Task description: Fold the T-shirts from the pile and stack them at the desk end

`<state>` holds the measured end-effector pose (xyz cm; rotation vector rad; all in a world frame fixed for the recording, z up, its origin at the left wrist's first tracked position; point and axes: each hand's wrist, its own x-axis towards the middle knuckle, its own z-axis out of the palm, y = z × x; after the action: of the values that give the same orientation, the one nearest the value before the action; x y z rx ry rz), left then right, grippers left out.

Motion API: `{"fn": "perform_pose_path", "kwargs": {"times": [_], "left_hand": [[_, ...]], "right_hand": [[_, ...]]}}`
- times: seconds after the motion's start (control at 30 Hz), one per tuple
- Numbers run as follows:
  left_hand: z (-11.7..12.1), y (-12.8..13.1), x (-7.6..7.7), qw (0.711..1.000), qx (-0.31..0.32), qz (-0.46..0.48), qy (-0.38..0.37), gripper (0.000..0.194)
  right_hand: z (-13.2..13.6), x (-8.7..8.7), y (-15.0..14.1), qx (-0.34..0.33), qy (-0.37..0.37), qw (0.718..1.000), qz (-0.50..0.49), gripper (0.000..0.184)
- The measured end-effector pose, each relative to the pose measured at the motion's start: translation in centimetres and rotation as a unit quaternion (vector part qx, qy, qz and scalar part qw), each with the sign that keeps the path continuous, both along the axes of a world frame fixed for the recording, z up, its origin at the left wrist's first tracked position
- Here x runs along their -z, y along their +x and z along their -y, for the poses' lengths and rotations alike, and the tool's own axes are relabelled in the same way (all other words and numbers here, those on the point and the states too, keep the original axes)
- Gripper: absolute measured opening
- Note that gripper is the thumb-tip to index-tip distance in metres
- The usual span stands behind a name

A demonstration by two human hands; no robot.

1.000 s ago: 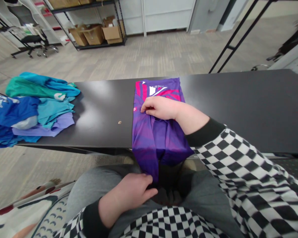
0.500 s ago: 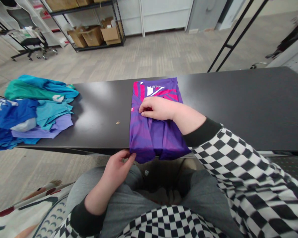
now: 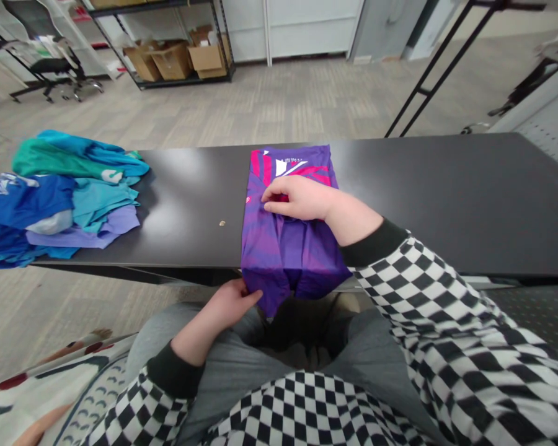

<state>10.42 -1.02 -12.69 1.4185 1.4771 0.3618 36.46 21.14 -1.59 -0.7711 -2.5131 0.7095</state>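
Observation:
A purple sports shirt (image 3: 302, 241) with pink stripes and white marks lies folded into a narrow panel on the table, its lower end hanging over the front edge. My left hand (image 3: 230, 302) pinches the shirt's lower left corner, thumb on top and the other fingers hidden behind the cloth. Across the middle of the shirt rests my right hand (image 3: 300, 197), thumb and fingers bent and a little apart, fingertips touching the fabric near its left side. Part of the shirt is covered by that hand and forearm.
The black table (image 3: 423, 198) runs across the view. A heap of blue, green and lilac garments (image 3: 65, 198) sits at its left end. A small tan scrap (image 3: 222, 223) lies left of the shirt. Beyond stand a shelf with cardboard boxes (image 3: 172, 61) and a black metal frame (image 3: 430, 90).
My left hand has shifted slightly right, drawing the lower left corner inward so a pointed flap hangs down. The right hand stays in nearly the same place on the shirt.

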Motion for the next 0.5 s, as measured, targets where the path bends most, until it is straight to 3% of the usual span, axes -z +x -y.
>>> {"fn": "perform_pose_path", "kwargs": {"times": [0.13,0.2,0.27,0.37,0.5], "left_hand": [[-0.5,1.0,0.5,0.993,-0.011,-0.116,0.007,0.025],[-0.1,1.3,0.5,0.991,-0.015,-0.132,0.008,0.025],[0.6,1.4,0.6,0.995,0.008,-0.099,0.027,0.026],[1.5,1.1,1.1,0.997,0.044,-0.057,0.04,0.03],[1.6,0.9,1.8,0.993,0.064,-0.103,0.012,0.024]], "right_hand": [[2.8,-2.7,1.4,0.073,-0.001,0.991,-0.114,0.026],[6.2,-4.3,3.0,0.126,-0.015,0.974,-0.185,0.032],[10.7,-4.8,5.3,0.154,-0.083,0.963,-0.206,0.038],[17.6,-3.1,9.4,0.1,-0.27,0.955,-0.064,0.046],[22.9,2.2,13.1,0.222,-0.275,0.923,0.151,0.04]]}}
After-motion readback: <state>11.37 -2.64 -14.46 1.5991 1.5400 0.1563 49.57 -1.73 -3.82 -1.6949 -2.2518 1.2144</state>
